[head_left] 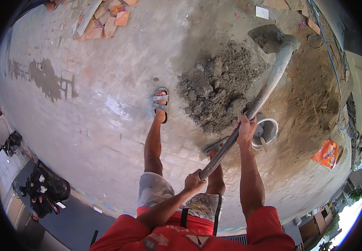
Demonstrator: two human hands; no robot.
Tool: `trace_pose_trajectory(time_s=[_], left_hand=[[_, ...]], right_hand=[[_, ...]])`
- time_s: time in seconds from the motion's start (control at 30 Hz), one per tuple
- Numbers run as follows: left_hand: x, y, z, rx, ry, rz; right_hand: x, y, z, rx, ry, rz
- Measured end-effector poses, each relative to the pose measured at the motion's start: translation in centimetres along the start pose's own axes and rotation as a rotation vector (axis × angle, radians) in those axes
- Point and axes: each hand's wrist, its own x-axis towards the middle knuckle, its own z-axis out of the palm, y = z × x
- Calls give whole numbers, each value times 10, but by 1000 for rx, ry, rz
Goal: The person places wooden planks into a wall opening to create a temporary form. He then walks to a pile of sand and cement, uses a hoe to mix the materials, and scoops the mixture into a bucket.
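Note:
Both hands are wrapped round the long wooden handle of a hoe. My left hand grips the handle's near end, in front of my shorts. Further up the shaft, my right hand is closed on it. The broad hoe blade is at the far right, beyond a heap of wet grey mortar; whether it touches the ground I cannot tell. Beside my right hand stands a pale bucket with a grey, wooden-handled tool in it, partly hidden by the hand.
Brown sand spreads to the right of the mortar. An orange bag and a blue hose lie further right. Broken tiles are piled at the far left. My sandalled feet stand close to the mortar. A parked motorbike is at lower left.

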Motion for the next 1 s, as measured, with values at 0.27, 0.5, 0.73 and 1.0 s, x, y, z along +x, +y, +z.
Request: trace_pose_trajectory(time_s=[0.27, 0.5, 0.73, 1.0], left_hand=[[-70, -123, 10, -61, -283, -468], [-79, -184, 28, -2, -256, -262], [39, -71, -6, -135, -18, 135], [-29, -169, 25, -218, -145, -369]], right_hand=[[-56, 232, 16, -303, 33, 433], [-118, 206, 20, -47, -32, 294], [-5, 54, 23, -95, 154, -44], [-39, 214, 18, -555, 135, 357]])
